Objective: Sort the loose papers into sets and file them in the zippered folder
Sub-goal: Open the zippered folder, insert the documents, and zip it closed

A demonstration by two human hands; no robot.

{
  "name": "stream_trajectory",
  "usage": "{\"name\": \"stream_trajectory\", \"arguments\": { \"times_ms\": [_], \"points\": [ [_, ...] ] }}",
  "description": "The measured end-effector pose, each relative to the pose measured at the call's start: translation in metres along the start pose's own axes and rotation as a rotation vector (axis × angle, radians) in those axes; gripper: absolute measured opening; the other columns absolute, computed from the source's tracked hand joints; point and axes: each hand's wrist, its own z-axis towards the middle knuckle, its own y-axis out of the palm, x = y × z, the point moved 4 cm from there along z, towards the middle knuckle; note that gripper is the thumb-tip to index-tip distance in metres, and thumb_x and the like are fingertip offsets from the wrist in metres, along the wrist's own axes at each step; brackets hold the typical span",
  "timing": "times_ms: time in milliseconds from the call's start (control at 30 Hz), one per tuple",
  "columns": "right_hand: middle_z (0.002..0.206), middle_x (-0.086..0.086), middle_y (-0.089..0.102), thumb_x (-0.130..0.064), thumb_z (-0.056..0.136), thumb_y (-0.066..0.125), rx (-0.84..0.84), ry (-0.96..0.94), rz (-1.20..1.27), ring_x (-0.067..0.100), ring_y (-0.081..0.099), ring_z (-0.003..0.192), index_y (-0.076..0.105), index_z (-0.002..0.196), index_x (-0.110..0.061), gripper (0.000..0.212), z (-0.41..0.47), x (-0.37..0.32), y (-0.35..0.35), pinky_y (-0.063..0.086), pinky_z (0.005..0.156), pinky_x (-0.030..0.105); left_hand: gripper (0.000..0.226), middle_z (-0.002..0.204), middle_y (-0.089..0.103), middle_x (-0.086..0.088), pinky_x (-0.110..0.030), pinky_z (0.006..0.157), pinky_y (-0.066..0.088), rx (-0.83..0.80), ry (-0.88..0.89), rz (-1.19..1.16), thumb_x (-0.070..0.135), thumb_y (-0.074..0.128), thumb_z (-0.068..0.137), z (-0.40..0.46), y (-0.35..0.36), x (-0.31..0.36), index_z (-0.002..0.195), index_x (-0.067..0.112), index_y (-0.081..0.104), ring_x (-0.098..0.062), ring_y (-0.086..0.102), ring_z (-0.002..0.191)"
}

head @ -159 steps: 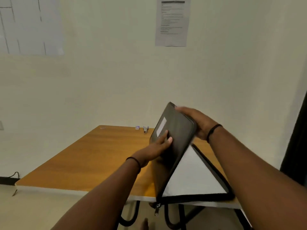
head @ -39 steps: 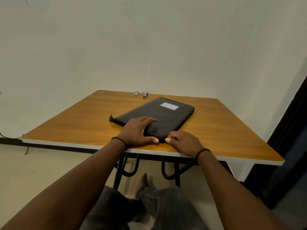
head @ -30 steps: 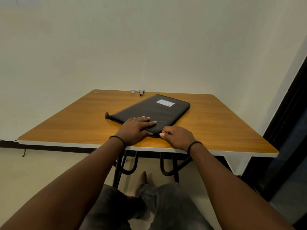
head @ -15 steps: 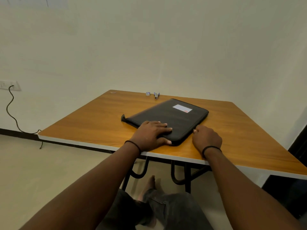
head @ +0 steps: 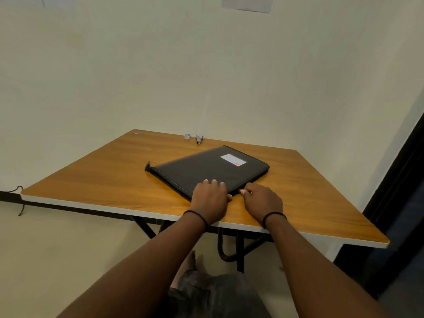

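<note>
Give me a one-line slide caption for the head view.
Left hand presses the closed black zippered folder flat on the wooden table while the right hand pinches at its near edge.

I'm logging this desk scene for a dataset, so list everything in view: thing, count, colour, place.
zippered folder: 1, black with a white label, lying flat on the table's middle, closed
table: 1, orange-brown wood top, white edge, black legs
small box: 1, pale, far table edge
stapler-like tool: 1, dark, beside the small box
paper sheet: 1, white, on the wall, top
cable: 1, black, floor at left
left hand: 1, flat on the folder's near corner
right hand: 1, pinching at the folder's near edge
wristbands: 2, black, one per wrist
</note>
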Motion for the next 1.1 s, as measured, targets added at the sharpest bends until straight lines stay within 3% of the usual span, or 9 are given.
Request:
{"name": "stream_trajectory", "arguments": {
  "times_ms": [200,333,433,533,667,767,900,1000,1100],
  "points": [
    [0.078,-0.003,0.06,-0.036,0.099,0.043,0.071,0.175,-0.051,0.018,0.056,0.071,0.057,0.078,-0.024,0.028,0.008,0.008,-0.002,0.047,0.062,0.031,0.034,0.093,0.062,-0.001,-0.031,0.058,0.036,0.011,0.107,0.018,0.045,0.035,0.103,-0.003,-0.002,-0.006,0.1,0.019,0.057,-0.022,0.063,0.085],
    [0.085,0.003,0.062,-0.03,0.099,0.044,0.087,0.28,-0.046,0.022,0.056,0.075,0.057,0.08,-0.022,0.024,0.013,0.028,-0.007,0.042,0.062,0.029,0.032,0.107,0.063,0.002,-0.031,0.059,0.034,0.002,0.216,-0.01,0.046,0.035,0.103,-0.009,-0.004,-0.03,0.111,0.022,0.056,-0.019,0.062,0.091],
    [0.085,0.003,0.059,-0.027,0.097,0.045,0.098,0.328,-0.032,0.023,0.054,0.075,0.058,0.082,-0.022,0.021,0.014,0.038,-0.01,0.041,0.064,0.029,0.034,0.119,0.063,0.005,-0.032,0.065,0.047,-0.014,0.228,-0.071,0.046,0.039,0.102,-0.017,-0.005,-0.059,0.123,0.026,0.056,-0.016,0.062,0.098],
    [0.082,0.0,0.059,-0.03,0.099,0.043,0.075,0.251,-0.028,0.022,0.054,0.075,0.056,0.079,-0.022,0.025,0.013,0.034,-0.009,0.042,0.064,0.03,0.035,0.111,0.066,0.007,-0.028,0.069,0.048,0.009,0.156,-0.155,0.05,0.048,0.096,-0.021,-0.01,-0.082,0.123,0.031,0.059,-0.014,0.064,0.092],
    [0.081,-0.005,0.062,-0.038,0.1,0.044,-0.026,0.062,0.069,0.017,0.056,0.077,0.056,0.08,-0.023,0.028,0.004,0.03,-0.007,0.05,0.069,0.034,0.03,0.091,0.064,0.009,-0.029,0.072,0.041,0.031,0.085,-0.118,0.055,0.05,0.092,-0.013,-0.011,-0.076,0.102,0.029,0.061,-0.013,0.061,0.085],
    [0.08,-0.007,0.061,-0.042,0.098,0.047,-0.09,-0.071,0.156,0.012,0.056,0.076,0.059,0.082,-0.025,0.027,-0.005,0.02,-0.005,0.05,0.069,0.035,0.04,0.106,0.063,0.005,-0.033,0.085,0.046,-0.023,0.082,-0.151,0.064,0.047,0.091,0.004,-0.002,-0.052,0.109,0.029,0.058,-0.015,0.059,0.097],
    [0.083,-0.007,0.063,-0.042,0.097,0.048,-0.105,-0.171,0.15,0.012,0.056,0.079,0.06,0.082,-0.026,0.025,-0.01,0.009,-0.006,0.049,0.069,0.036,0.061,0.149,0.044,-0.004,-0.042,0.107,0.04,-0.149,0.12,-0.111,0.065,0.036,0.095,0.024,0.01,-0.022,0.146,0.031,0.039,-0.026,0.043,0.134],
    [0.078,-0.007,0.06,-0.04,0.097,0.048,-0.043,-0.131,0.121,0.013,0.055,0.075,0.057,0.077,-0.027,0.026,-0.008,0.014,-0.008,0.043,0.061,0.031,0.062,0.16,0.029,-0.008,-0.046,0.115,0.031,-0.231,0.133,-0.054,0.061,0.027,0.1,0.032,0.018,-0.015,0.155,0.032,0.022,-0.032,0.027,0.146],
    [0.076,-0.006,0.059,-0.037,0.098,0.048,0.063,0.049,0.074,0.015,0.054,0.073,0.057,0.075,-0.026,0.027,-0.008,0.031,-0.01,0.036,0.056,0.027,0.057,0.158,0.032,-0.009,-0.045,0.113,0.035,-0.232,0.143,-0.036,0.053,0.029,0.103,0.031,0.016,-0.016,0.155,0.031,0.022,-0.034,0.029,0.145]
  ]
}}
